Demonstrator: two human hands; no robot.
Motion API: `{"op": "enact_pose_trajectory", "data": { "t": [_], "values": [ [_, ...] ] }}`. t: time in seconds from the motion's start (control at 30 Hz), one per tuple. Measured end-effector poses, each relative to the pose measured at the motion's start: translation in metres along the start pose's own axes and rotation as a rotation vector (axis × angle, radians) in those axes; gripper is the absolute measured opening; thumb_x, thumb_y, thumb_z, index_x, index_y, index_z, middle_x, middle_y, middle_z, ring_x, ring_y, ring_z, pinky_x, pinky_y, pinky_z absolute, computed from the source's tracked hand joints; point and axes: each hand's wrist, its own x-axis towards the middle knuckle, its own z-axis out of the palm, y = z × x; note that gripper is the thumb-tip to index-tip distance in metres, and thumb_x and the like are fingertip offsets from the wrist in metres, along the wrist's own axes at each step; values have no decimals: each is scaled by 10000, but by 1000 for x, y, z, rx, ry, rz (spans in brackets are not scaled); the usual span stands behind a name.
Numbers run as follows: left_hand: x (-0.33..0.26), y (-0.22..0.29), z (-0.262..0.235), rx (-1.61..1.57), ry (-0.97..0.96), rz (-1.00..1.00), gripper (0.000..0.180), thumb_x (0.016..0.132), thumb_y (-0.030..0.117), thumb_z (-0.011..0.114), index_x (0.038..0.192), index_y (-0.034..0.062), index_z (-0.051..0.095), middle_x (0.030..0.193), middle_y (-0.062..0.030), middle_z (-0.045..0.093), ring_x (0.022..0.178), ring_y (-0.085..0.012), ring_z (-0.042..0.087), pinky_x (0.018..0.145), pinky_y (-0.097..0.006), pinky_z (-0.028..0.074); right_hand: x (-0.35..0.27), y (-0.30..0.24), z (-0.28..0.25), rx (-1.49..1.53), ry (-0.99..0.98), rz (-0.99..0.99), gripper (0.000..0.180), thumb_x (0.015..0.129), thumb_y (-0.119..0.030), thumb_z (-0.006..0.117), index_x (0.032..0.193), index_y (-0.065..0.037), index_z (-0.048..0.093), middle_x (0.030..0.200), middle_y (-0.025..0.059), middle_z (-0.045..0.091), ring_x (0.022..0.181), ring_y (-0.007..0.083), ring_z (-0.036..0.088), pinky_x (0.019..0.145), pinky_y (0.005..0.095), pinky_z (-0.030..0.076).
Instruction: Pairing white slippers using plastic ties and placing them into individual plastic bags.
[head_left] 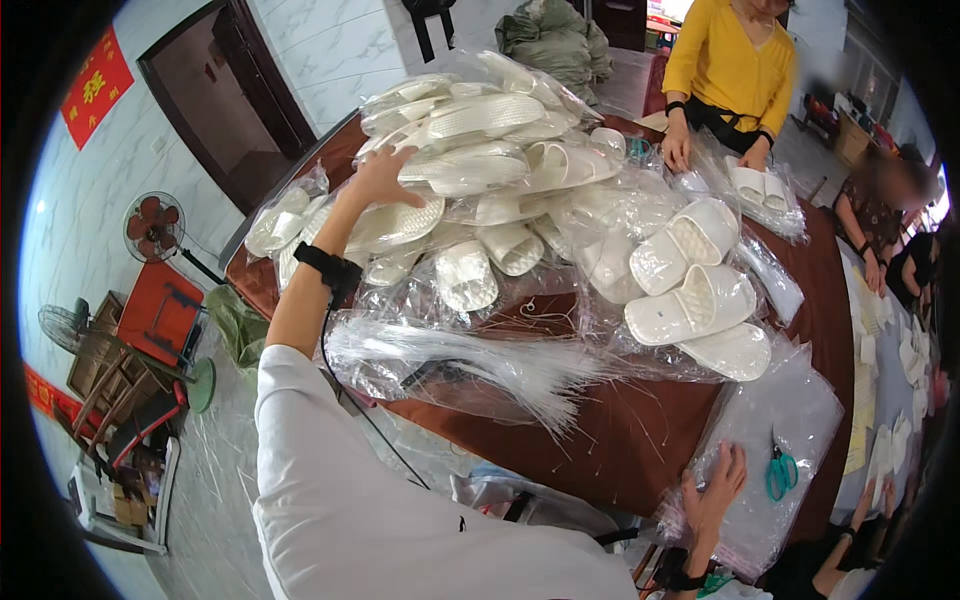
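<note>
My left hand (385, 178) reaches over a heap of white slippers (480, 118), many wrapped in clear plastic bags. Its fingers are spread and rest on or just over the bagged slippers at the left of the heap. Down at the lower right, my right hand (716, 492) has its fingers stretched out at the left edge of a stack of flat clear plastic bags (770, 415). Scissors with teal handles (781, 474) lie on that stack. Unwrapped slippers (692, 305) lie at the heap's right side, partly overlapping.
A bundle of thin white plastic ties (500, 368) spreads along the near side of the brown-covered table (620, 425). Opposite, a person in a yellow top (735, 65) handles bagged slippers (760, 188). Further people sit at another table at right. Fans (155, 227) and stacked furniture stand left.
</note>
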Motion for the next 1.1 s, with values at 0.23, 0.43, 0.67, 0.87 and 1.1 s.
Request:
{"op": "enact_pose_trajectory", "data": {
  "t": [0.23, 0.43, 0.67, 0.87, 1.1],
  "values": [
    [2, 31, 56, 9, 258, 122, 863, 635, 370, 817, 1399, 205, 451, 1356, -130, 510, 1236, -367, 466, 997, -495, 385, 0, 0, -3, 5, -9, 13, 770, 753, -356, 684, 1396, -42, 401, 1420, 232, 360, 1348, 422, 287, 1104, 543, 178],
    [28, 54, 51, -78, 427, 83, 336, 804, 169, 656, 1138, 150, 631, 1040, -82, 667, 981, -315, 612, 841, -463, 472, -1, -13, -14, 30, -10, 49, 784, 757, -365, 709, 1398, -40, 396, 1431, 234, 353, 1352, 414, 290, 1110, 544, 167],
    [48, 79, 4, -306, 718, 177, 140, 873, 128, 572, 954, 78, 675, 871, -150, 650, 867, -367, 600, 740, -437, 482, 1, -26, -31, 99, 42, -25, 721, 736, -208, 746, 1362, -34, 433, 1390, 225, 389, 1325, 409, 324, 1101, 524, 198],
    [37, 148, -71, -494, 872, 281, 156, 937, 135, 523, 973, 35, 637, 810, -139, 641, 721, -295, 602, 679, -383, 473, 7, -40, -52, 143, 122, -54, 620, 749, -131, 726, 1311, -26, 487, 1346, 215, 439, 1276, 404, 387, 1074, 500, 263],
    [3, 232, -105, -921, 529, 372, 187, 959, 197, 515, 990, 56, 634, 719, -77, 623, 580, -162, 529, 572, -298, 422, 33, -51, -89, 469, 44, -44, 560, 803, -109, 694, 1311, -12, 480, 1313, 206, 484, 1213, 358, 480, 1012, 419, 374]
  ]
}}
